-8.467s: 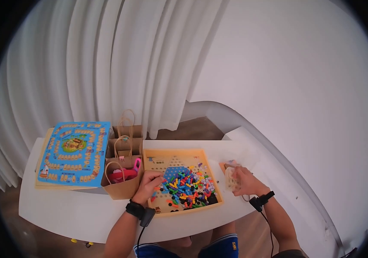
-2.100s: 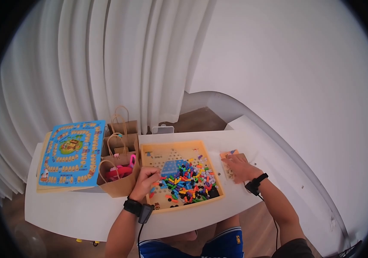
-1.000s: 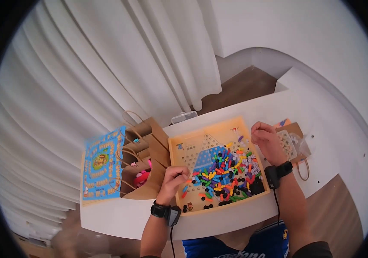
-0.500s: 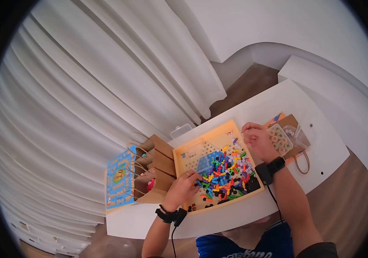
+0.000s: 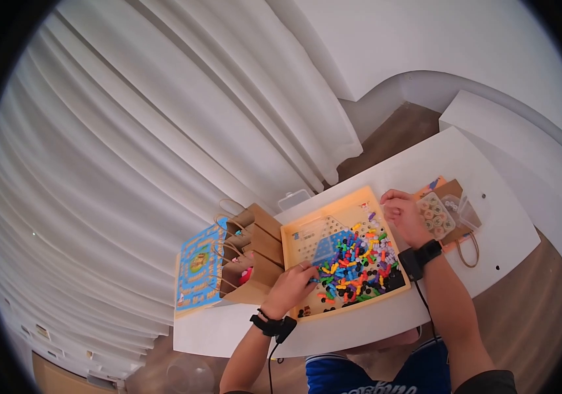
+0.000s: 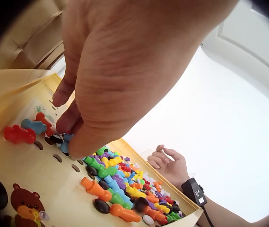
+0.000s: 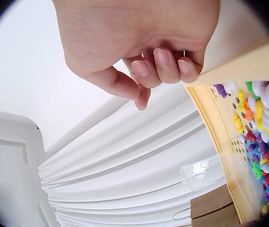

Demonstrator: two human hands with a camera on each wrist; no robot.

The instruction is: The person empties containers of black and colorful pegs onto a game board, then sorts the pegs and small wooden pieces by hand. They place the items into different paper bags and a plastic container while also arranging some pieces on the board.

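A shallow wooden game box (image 5: 285,247) stands on the table, heaped with colourful figure-shaped pegs (image 5: 358,264). My left hand (image 5: 293,285) reaches down inside its left part. In the left wrist view, thumb and fingers pinch a small blue peg (image 6: 64,146), partly hidden by the fingertips. Red pegs (image 6: 20,134) and another blue peg (image 6: 34,125) lie beside those fingers. Over the box's right rim hovers my right hand (image 5: 406,217), its fingers loosely curled around nothing, as the right wrist view shows. Right of it lies a clear case (image 5: 436,218) of round pieces.
Brown paper bags (image 5: 255,272) stand against the box's left side, with a blue printed board (image 5: 197,264) beyond them. A transparent lid (image 5: 294,199) lies behind the box. Another paper bag (image 5: 453,190) lies flat near the clear case on the white table (image 5: 386,331).
My right hand has left the clear case and come to the box's right rim. My left hand has moved from the left rim down to the pegs. The head view has turned and tilted.
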